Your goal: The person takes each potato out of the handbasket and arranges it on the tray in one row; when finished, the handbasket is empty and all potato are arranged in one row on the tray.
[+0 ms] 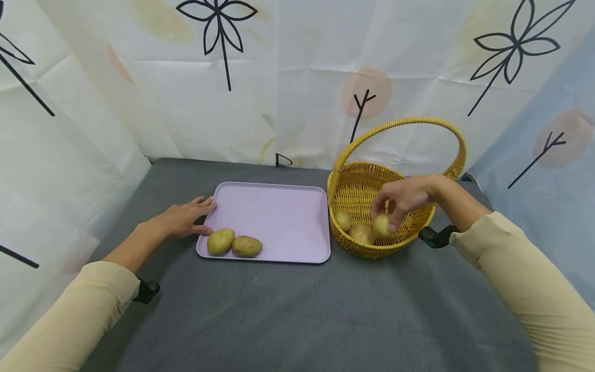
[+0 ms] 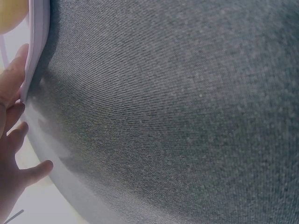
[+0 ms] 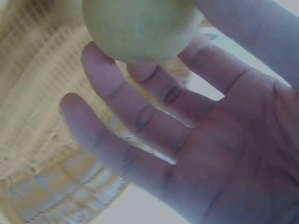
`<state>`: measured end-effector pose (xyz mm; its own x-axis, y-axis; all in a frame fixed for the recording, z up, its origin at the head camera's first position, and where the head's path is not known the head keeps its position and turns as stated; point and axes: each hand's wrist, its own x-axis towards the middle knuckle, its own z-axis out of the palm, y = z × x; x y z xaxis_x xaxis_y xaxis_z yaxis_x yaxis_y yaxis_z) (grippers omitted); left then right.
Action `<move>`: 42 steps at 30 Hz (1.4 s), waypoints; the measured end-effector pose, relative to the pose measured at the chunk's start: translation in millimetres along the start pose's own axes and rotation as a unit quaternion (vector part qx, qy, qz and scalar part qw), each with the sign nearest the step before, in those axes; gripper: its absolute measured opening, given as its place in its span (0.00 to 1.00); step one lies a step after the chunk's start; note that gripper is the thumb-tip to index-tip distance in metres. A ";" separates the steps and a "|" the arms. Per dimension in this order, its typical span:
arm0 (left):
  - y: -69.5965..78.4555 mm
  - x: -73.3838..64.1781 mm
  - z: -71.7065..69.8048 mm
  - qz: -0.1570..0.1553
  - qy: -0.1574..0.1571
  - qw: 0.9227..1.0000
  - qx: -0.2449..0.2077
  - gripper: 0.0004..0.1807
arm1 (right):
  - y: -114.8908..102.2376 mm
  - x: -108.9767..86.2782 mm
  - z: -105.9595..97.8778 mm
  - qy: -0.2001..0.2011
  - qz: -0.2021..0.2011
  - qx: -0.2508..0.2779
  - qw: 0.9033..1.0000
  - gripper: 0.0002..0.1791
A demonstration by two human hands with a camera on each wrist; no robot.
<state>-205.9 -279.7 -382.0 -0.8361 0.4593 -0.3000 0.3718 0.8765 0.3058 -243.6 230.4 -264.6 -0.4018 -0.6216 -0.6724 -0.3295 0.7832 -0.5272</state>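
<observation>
My right hand [image 1: 403,198] pinches a potato [image 1: 383,226] between thumb and fingers, inside the yellow wicker basket [image 1: 360,182]. In the right wrist view that potato [image 3: 142,28] fills the top, held at the fingertips while the other fingers are half bent. Two more potatoes, a small pale one [image 1: 343,220] and a larger one [image 1: 362,234], lie in the basket beside it. At the left, my left hand [image 1: 188,217] rests with spread fingers on the left edge of the lilac tray [image 1: 274,219]. Near its thumb, a potato [image 1: 220,242] and a darker potato [image 1: 247,247] lie in the tray's front left corner.
A dark grey cloth [image 1: 288,310] covers the table. The basket's tall arched handle [image 1: 404,123] rises over its opening, and the basket stands close against the tray's right edge. Patterned curtains [image 1: 302,82] hang behind and at both sides.
</observation>
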 end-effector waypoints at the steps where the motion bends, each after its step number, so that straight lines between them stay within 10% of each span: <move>1: 0.0 0.0 0.2 0.001 0.001 1.000 0.001 0.46 | -3.7 -2.8 0.4 0.009 -0.010 -0.002 1.000 0.20; 12: -4.5 1.8 2.8 0.002 0.002 1.000 -0.003 0.47 | -37.7 -7.4 11.6 0.090 -0.180 -0.013 0.979 0.23; 24: -5.4 1.2 3.6 0.001 0.003 1.000 -0.003 0.47 | -69.3 59.0 47.6 0.154 -0.291 0.036 0.944 0.24; 33: -6.8 2.5 5.0 0.000 0.004 1.000 0.006 0.47 | -78.1 128.2 93.3 0.233 -0.301 0.073 0.922 0.25; 42: -7.5 2.2 4.0 -0.003 0.002 1.000 0.006 0.48 | -82.3 171.2 122.3 0.316 -0.268 -0.002 0.910 0.23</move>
<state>-208.9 -284.7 -388.5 -0.8397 0.4537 -0.2985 0.3713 0.8807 0.2941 -180.8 60.7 -399.9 -0.5937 -0.7964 0.1150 -0.6251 0.3665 -0.6891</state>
